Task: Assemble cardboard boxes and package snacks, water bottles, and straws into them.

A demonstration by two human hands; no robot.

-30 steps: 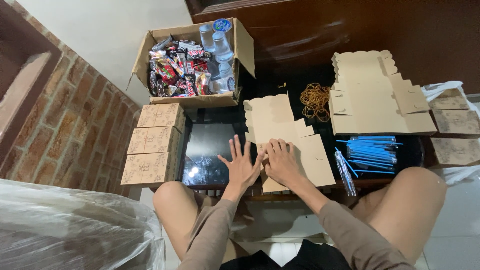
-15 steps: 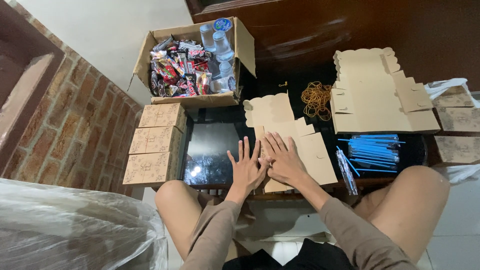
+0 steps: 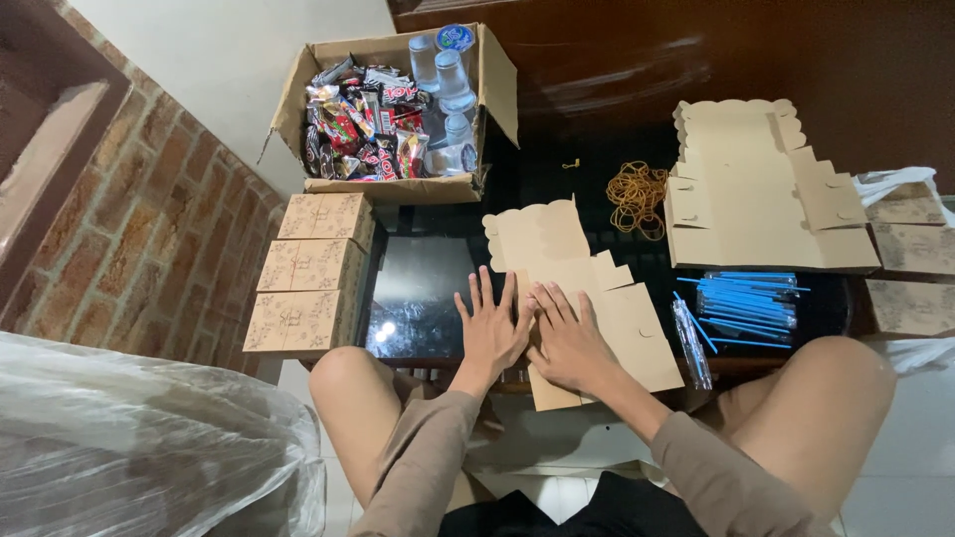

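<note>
A flat, unfolded brown cardboard box blank (image 3: 557,244) lies on the dark glass table (image 3: 423,288) in front of me. My left hand (image 3: 490,328) rests palm down on its left edge, fingers spread. My right hand (image 3: 569,343) lies flat on the blank just beside it, fingers apart, the two hands touching at the thumbs. Neither hand grips anything.
Three folded patterned boxes (image 3: 308,268) line the table's left side. An open carton (image 3: 393,109) of snack packets and water cups stands at the back. A stack of flat blanks (image 3: 756,199), rubber bands (image 3: 637,194) and blue straws (image 3: 746,303) lie right. A plastic-wrapped bundle (image 3: 129,447) sits lower left.
Both hands have slid slightly toward me along the blank and stay pressed flat on it. Nothing else has moved.
</note>
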